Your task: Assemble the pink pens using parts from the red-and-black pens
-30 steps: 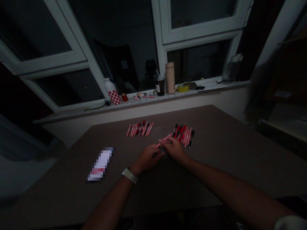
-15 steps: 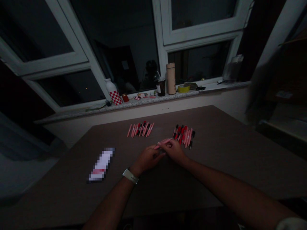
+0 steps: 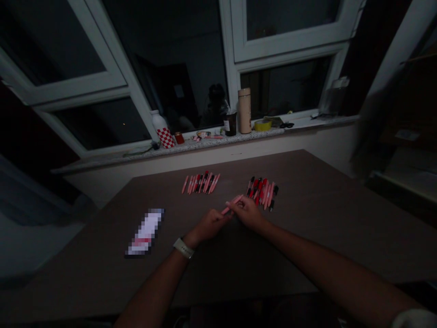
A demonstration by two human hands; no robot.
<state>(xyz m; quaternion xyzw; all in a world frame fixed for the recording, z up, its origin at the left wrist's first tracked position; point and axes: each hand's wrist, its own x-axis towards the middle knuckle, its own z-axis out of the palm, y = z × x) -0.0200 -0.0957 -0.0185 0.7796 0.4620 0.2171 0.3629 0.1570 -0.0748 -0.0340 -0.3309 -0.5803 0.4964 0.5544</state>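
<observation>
a dark room, and the biggest thing in it is the brown table point(image 3: 300, 205) that fills the lower half of the view, set just below a white-framed window point(image 3: 290, 45) with black night glass. along the stone sill point(image 3: 205, 145) stand a tall beige flask point(image 3: 244, 111), a dark cup point(image 3: 230, 124), a white bottle point(image 3: 161, 130) with a red checked pattern, a small red-topped jar point(image 3: 179, 138), a roll of yellow tape point(image 3: 262, 125) and what look like black-handled scissors point(image 3: 287, 125).

on the table, to the left, lies a flat packet point(image 3: 145, 231), too blurred to read. further in are two neat rows of pens: the left row point(image 3: 200, 183) and the right row point(image 3: 261, 193), both a mix of pink, red and black, lying side by side.

the person's hands are close together just in front of the right row. the right hand point(image 3: 247, 213) is pinched narrow around a pink pen point(image 3: 232, 204), which sits at a slant above the table. the left hand point(image 3: 208, 225), with a pale watch point(image 3: 183, 248) on its wrist, has its fingers curled in at the pen's lower end; i can't tell whether it grips the pen or only touches it.
</observation>
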